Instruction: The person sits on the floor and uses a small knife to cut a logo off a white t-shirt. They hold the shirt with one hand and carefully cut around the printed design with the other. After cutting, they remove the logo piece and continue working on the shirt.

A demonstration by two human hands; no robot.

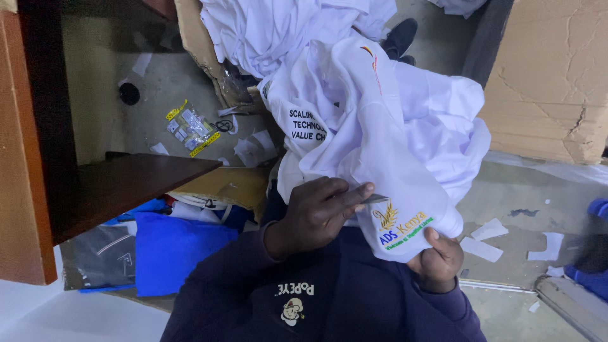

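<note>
Head view: a person in a dark navy sweatshirt (pixel 329 297) is sitting over a heap of white garments.
Shirt: a white shirt (pixel 380 145) of smooth, softly creased cloth is lying across the lap, printed with dark lettering on one fold and a gold, blue and green emblem (pixel 400 229) near its lower edge.
Left hand: the left hand (pixel 320 212) is resting on the cloth, fingers curled, thumb and forefinger pinching a small grey blade-like tool (pixel 375 199) just above the emblem; what kind of tool it is cannot be told.
Right hand: the right hand (pixel 438 258) is gripping the lower edge of the shirt from beneath, thumb pressing the cloth just beside the emblem.
Pile: more white garments (pixel 278 28) are bunching up behind the shirt.
Surroundings: torn brown cardboard (pixel 551 76) is standing at right; a dark wooden shelf (pixel 133 183) is jutting in at left above a blue bag (pixel 171 250); paper scraps (pixel 481 248) are littering the grey concrete floor (pixel 519 190).
</note>
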